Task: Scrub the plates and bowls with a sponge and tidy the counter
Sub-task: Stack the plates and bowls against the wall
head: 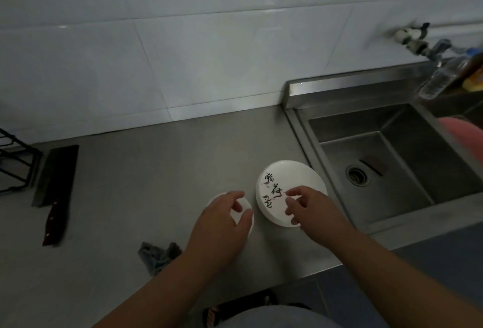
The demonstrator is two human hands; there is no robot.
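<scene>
Left hand [222,223] in grip around small white bowl [247,204], right hand [311,212] likewise on black-calligraphy plate [287,176]

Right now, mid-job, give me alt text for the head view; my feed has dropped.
On a steel counter, the left hand grips a small white dish and the right hand holds a larger lettered plate beside it. A sink lies to the right; a cleaver and a grey cloth lie to the left.
</scene>
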